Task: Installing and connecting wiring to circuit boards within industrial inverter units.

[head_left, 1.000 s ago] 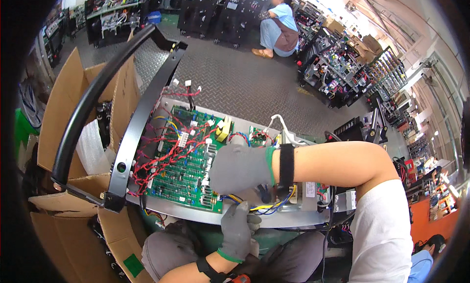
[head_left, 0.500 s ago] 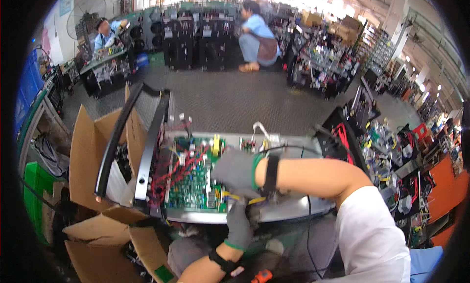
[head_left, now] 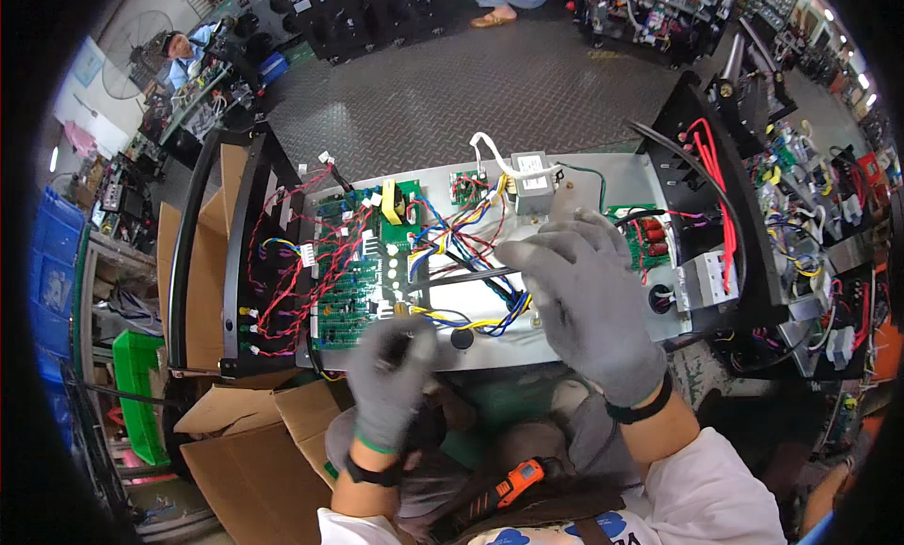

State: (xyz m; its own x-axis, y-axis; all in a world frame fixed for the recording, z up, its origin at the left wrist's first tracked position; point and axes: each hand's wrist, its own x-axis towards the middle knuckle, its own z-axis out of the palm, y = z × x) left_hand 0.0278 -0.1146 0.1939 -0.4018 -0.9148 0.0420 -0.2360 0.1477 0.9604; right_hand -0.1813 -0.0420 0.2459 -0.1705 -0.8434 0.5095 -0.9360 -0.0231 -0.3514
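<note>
A metal chassis (head_left: 499, 352) lies across in front of me, with a large green circuit board (head_left: 344, 309) on its left half. Red, blue, yellow and black wires (head_left: 461, 229) cross its middle. Over the chassis, right of these wires, is my gloved right hand (head_left: 593, 305); its fingers are spread and bent, and I see nothing held in them. My gloved left hand (head_left: 391, 375) hovers at the near edge, below the board, blurred, so its finger closure is unclear. A transformer (head_left: 533, 185) sits behind the right hand.
The chassis has a black handle frame (head_left: 193, 253) on its left and a black panel with red cables (head_left: 711, 187) on its right. Cardboard boxes (head_left: 254, 479) and a green bin (head_left: 137, 394) stand at left. An orange-black tool (head_left: 518, 484) rests near my lap. Other people are across the floor.
My hands have separated: the right moved right off the board's edge, the left shifted left. The view has tilted down, and the wires in the middle are now uncovered.
</note>
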